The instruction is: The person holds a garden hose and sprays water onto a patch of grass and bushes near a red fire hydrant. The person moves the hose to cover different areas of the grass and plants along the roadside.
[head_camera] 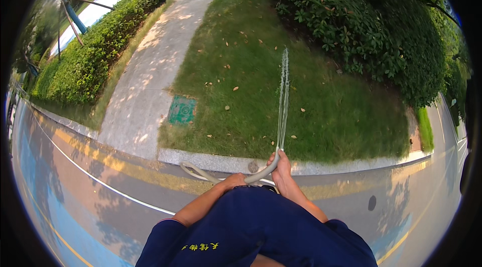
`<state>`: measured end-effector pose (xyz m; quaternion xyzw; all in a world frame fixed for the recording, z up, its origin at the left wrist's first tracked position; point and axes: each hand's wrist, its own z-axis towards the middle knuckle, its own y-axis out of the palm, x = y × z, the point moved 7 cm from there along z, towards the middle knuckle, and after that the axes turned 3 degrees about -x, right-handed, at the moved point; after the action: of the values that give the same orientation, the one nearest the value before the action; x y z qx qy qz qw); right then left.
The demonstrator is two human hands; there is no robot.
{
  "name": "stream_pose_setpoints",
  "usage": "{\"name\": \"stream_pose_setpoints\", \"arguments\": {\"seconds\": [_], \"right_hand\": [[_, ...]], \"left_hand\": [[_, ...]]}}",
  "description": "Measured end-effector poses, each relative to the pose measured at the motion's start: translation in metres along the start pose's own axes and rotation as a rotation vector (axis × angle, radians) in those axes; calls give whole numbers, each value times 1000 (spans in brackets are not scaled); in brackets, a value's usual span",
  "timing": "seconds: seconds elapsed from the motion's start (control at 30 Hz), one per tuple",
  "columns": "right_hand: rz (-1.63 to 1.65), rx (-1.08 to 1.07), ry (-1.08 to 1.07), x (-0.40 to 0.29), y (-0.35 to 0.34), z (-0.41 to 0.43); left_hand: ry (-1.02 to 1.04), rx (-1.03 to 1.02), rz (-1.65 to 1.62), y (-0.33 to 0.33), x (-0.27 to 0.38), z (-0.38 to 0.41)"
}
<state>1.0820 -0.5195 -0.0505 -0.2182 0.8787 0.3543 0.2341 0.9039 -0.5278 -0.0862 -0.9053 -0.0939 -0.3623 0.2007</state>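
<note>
A beige flexible hose (pixel 263 175) crosses in front of my body at waist height. My right hand (pixel 281 167) grips it close to its outlet end, which is bent upward and away from me. Further back along the same hose, my left hand (pixel 234 181) is closed around it. To the left of that hand the hose makes a loop. Two thin streams of water (pixel 283 105) leave the outlet and land on the lawn (pixel 241 63) ahead, near the shrubs.
A granite kerb (pixel 233 162) edges the lawn. Left are a concrete path (pixel 150 75), a green cover (pixel 182 110) and a low hedge (pixel 90 59). Dense shrubs (pixel 350 33) stand right. Along the road (pixel 124 188) runs a white line (pixel 94 179), painted or hose: I cannot tell.
</note>
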Motion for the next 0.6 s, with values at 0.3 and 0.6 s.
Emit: {"name": "stream_pose_setpoints", "arguments": {"seconds": [0.3, 0.6], "right_hand": [[-77, -60, 14, 5, 17, -1], [-127, -131, 39, 10, 30, -1]], "left_hand": [[65, 52, -107, 6, -23, 9], [40, 98, -178, 0, -15, -7]]}}
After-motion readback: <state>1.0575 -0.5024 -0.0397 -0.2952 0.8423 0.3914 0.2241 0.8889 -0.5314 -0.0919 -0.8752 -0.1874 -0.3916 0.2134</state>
